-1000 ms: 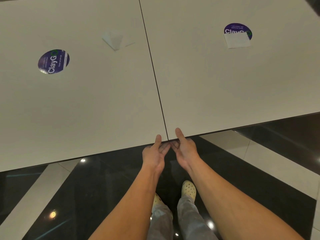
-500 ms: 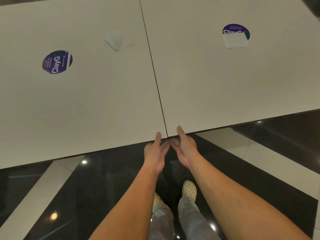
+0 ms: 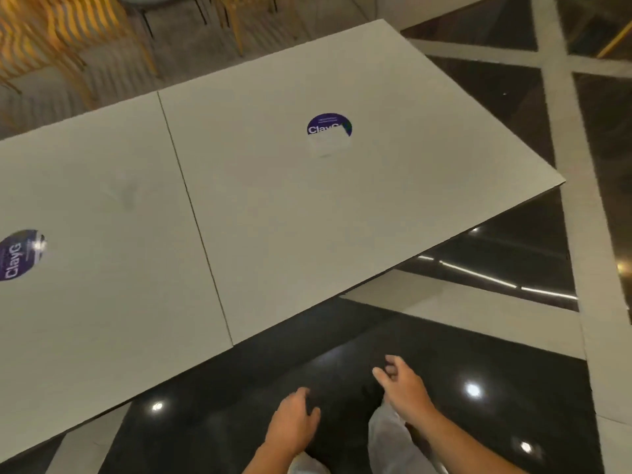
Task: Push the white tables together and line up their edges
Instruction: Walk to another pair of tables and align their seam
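Two white tables, left table (image 3: pixel 102 268) and right table (image 3: pixel 325 206), sit butted together, near edges looking pretty flush. Left hand (image 3: pixel 294 425) and right hand (image 3: pixel 403 384) hang off them, fingers loosely curled, holding nothing, though it's blurry.

My left hand (image 3: pixel 294 422) and right hand (image 3: pixel 405 384) are bare, forearms unsleeved, no rings or watch showing. I wear pale grey trousers (image 3: pixel 390 439), loose and creased.
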### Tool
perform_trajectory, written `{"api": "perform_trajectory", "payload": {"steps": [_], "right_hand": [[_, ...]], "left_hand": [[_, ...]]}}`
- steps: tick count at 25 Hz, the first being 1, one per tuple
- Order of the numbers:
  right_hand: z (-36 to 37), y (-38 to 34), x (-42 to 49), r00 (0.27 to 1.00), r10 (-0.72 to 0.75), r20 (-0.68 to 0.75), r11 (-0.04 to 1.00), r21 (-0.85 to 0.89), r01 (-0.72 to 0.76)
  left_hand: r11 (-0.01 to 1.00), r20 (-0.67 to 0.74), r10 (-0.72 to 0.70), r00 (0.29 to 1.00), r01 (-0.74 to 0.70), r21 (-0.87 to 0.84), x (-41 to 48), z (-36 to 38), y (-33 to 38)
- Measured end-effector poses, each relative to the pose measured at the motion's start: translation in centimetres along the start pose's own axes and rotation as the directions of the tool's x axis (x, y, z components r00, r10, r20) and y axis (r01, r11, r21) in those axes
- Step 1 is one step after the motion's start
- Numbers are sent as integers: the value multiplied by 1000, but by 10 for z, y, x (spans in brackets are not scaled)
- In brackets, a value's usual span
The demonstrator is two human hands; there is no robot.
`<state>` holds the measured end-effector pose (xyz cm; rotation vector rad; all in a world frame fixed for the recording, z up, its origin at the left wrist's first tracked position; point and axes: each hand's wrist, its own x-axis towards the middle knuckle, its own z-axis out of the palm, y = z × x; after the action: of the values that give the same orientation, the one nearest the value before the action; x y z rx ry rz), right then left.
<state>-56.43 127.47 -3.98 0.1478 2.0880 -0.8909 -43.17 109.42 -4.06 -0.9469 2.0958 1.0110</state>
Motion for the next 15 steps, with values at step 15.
{"api": "perform_trajectory", "payload": {"steps": [15], "right_hand": [[-390,-33,111,740,-451,-499,829,-541,140]], "left_hand": [[323,-38,895,444,-587,742,116,30,513]]}}
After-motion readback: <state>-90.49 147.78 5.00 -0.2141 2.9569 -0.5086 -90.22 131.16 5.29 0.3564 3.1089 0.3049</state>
